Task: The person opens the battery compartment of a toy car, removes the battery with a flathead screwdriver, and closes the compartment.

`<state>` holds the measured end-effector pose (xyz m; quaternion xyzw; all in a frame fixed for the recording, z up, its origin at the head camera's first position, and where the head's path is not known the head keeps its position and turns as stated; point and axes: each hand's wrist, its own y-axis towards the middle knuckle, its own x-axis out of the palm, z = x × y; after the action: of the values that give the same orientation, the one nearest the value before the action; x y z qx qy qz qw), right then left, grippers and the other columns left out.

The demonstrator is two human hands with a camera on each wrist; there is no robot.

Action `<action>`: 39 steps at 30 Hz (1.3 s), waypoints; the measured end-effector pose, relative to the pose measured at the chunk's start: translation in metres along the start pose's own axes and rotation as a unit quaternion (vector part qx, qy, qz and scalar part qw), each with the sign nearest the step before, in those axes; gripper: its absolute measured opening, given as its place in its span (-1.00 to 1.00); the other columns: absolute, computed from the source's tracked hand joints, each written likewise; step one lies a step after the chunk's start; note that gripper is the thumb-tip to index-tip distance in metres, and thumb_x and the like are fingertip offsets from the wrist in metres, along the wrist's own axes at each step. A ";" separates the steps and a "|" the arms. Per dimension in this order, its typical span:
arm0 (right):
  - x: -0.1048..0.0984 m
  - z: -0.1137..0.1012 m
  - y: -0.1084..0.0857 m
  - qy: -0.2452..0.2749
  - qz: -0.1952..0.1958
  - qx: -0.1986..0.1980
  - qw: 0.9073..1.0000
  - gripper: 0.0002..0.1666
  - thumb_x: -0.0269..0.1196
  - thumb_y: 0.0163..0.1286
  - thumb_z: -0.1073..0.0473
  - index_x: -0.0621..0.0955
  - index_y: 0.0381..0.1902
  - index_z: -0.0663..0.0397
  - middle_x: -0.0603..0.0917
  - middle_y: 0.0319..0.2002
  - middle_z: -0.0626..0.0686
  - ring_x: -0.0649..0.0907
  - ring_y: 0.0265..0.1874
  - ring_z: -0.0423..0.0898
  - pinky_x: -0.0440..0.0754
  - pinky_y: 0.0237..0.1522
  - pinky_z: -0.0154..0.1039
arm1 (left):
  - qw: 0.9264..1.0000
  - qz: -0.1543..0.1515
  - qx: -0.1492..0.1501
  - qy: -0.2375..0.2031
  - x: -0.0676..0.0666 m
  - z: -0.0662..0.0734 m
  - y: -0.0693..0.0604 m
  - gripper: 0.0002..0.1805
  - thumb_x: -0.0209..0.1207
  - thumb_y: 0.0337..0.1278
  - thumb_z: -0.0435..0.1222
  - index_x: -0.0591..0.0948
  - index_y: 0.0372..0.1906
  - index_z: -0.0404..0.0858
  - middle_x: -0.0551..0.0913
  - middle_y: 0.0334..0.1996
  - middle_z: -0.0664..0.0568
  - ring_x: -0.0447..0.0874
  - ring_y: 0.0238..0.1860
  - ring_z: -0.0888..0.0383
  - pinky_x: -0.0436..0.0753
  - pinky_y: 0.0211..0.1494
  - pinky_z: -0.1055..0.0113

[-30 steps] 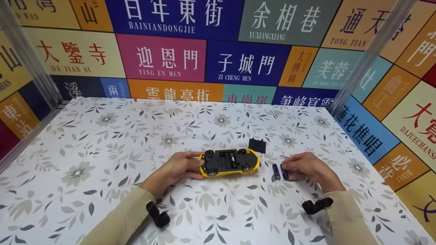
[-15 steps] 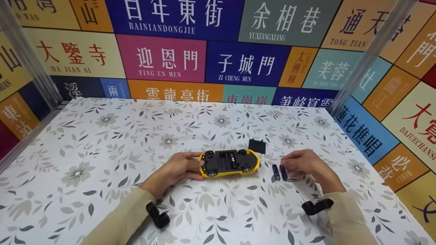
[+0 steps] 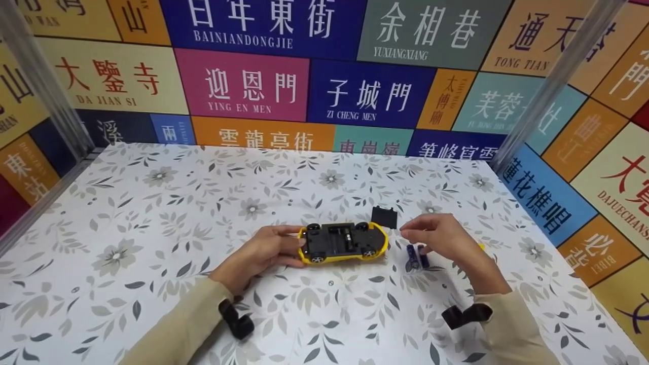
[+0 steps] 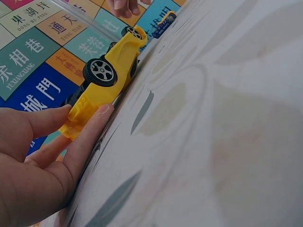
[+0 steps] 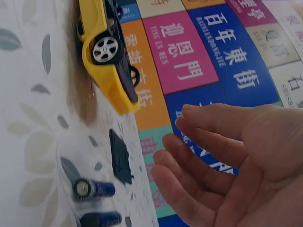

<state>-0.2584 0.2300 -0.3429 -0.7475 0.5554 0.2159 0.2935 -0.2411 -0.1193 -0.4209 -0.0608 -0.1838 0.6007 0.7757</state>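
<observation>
A yellow toy car lies upside down on the table, its black underside and open compartment facing up. My left hand grips its left end, thumb and fingers on either side, as the left wrist view also shows. My right hand hovers above two dark blue batteries that lie side by side to the right of the car. In the right wrist view the right hand's fingers are loosely bent with nothing between them. A black cover lies just behind the car's right end.
The table's flowered cloth extends around these things. Behind the table stands a colourful wall of printed signs, with clear upright posts at both corners. A small yellow piece shows beside the right wrist.
My right hand has moved off the batteries, up and to the left, nearer the cover. The small yellow piece has come into view beside it. My left hand and the car have stayed put.
</observation>
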 end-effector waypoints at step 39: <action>0.060 -0.041 0.024 -0.095 -0.007 -0.129 0.987 -0.59 0.43 0.27 0.04 0.69 0.05 0.03 0.66 0.04 0.12 0.64 -0.06 0.02 0.67 -0.11 -0.08 | 1.000 0.015 -0.007 -0.001 0.000 0.001 0.001 -0.39 0.21 0.19 -0.49 0.44 0.38 -0.34 0.64 0.09 -0.43 0.79 -0.18 -0.08 0.82 -0.16 0.16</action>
<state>-0.2638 0.1551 -0.3567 -0.7590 0.4872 0.3536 0.2479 -0.2419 -0.1189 -0.4199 -0.0687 -0.1880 0.6109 0.7660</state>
